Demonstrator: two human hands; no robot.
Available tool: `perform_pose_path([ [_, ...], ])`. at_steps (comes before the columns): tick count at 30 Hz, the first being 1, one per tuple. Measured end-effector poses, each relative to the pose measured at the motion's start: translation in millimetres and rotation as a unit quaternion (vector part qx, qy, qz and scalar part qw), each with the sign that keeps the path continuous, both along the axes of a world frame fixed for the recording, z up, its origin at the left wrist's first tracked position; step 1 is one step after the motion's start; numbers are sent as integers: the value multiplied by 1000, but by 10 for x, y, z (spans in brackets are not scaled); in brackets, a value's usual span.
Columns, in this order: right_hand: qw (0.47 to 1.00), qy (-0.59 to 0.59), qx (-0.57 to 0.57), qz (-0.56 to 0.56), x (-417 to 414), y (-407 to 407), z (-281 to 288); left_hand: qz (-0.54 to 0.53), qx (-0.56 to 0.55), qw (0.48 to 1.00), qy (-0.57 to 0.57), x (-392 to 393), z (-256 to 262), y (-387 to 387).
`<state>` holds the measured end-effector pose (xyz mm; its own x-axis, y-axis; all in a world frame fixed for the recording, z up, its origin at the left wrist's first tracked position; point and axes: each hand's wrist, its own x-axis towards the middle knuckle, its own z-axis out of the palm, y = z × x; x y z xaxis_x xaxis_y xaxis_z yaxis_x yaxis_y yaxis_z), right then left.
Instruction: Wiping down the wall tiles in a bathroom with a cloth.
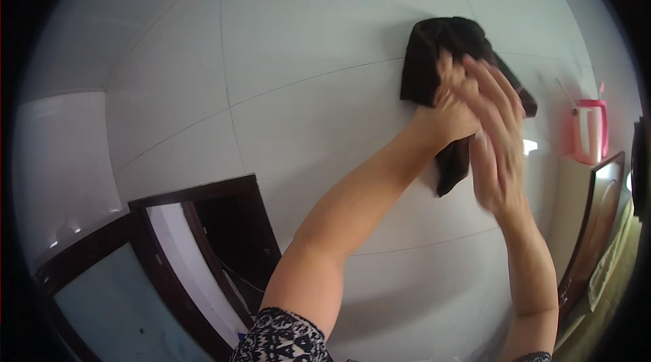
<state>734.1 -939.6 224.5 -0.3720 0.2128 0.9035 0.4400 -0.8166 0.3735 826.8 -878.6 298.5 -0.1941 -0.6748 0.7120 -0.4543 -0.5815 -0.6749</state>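
A dark cloth [424, 59], brown to black, lies bunched against the pale tiled wall [310, 46]. One flap of it hangs below my left wrist and another spreads to the right. My left hand [452, 95] is at the middle of the cloth and holds it, the fingers partly hidden by folds and by my other hand. Nearer to the camera, my right hand [496, 123] is raised in front of the cloth and overlaps the left in view. Its fingers are extended and a little blurred, with nothing held in them. Whether it touches the cloth cannot be told.
Pink cups [589, 133] with thin sticks stand on a pale cabinet [572, 199] at the right, its brown door [602, 199] facing outward. A light green cloth [610, 260] hangs beside it. At lower left are a dark-framed doorway [203, 191] and a frosted glass door [114, 296].
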Motion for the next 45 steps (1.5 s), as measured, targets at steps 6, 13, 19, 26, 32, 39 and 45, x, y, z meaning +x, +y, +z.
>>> perform_pose_path([
  [6, 990, 122, 48, 43, 731, -296, 227, -158, 123, 975, 100, -34, -20, 608],
  [13, 972, 106, 118, -173, 780, -279, 146, -342, -320, 883, 32, -193, -1326, 2310],
  [19, 966, 101, 156, -180, 750, 502, -10, -95, -556, 781, 269, 204, -2712, 2995],
  [26, 976, 101, -149, -124, 833, 1324, 113, -293, -538, 603, 511, 321, -2677, 2989],
  [32, 973, -22, -220, -72, 1208, 2325, 940, -314, -555, 607, 475, 339, -2708, 2948],
  [39, 944, -72, -300, -114, 1456, 3741, 1540, -253, -543, 640, 480, 358, -2696, 2980],
  [45, 947, 13, -297, -125, 1370, 4296, 2000, -241, -549, 630, 493, 310, -2660, 2969],
])
